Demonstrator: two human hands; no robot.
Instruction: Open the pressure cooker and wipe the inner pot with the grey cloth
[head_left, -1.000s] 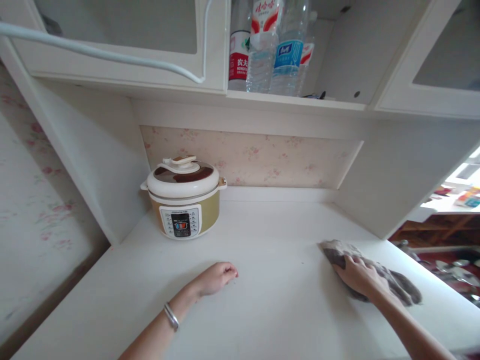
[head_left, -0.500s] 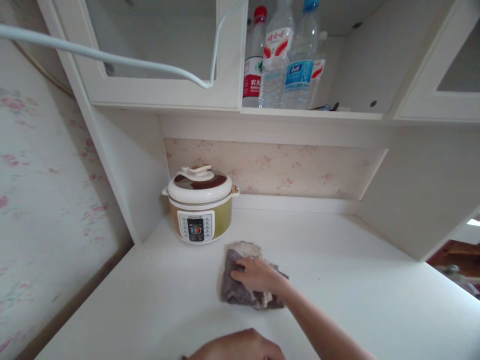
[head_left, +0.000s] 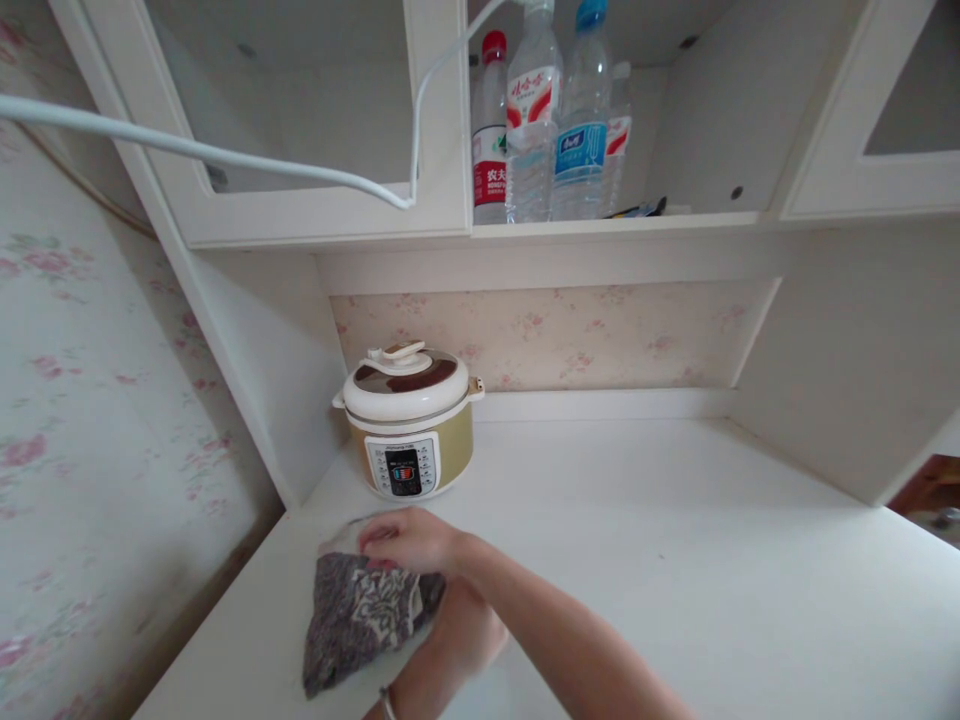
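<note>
A grey-brown cloth (head_left: 341,610) with a pale patterned patch lies spread on the white counter (head_left: 637,620), in front of the electric pressure cooker (head_left: 454,450). My right hand (head_left: 412,540) is at the cloth's far edge, its fingers curled and closed on the fabric. Below the right wrist, close to the cloth's right corner, is my left hand (head_left: 472,630), with a bracelet (head_left: 387,702) on its wrist. The right forearm crosses over it, and its fingers are hidden and a little blurred.
The cooker stands at the back left by the side panel. Overhead, an open cabinet shelf (head_left: 675,222) holds several plastic bottles (head_left: 577,150). A white cable (head_left: 247,155) hangs across the upper left. Floral wallpaper (head_left: 112,450) covers the left wall.
The cloth has moved left and toward me, and it is more spread out. My right hand has gone left with it. My left hand has come up from the bottom edge to beside the cloth.
</note>
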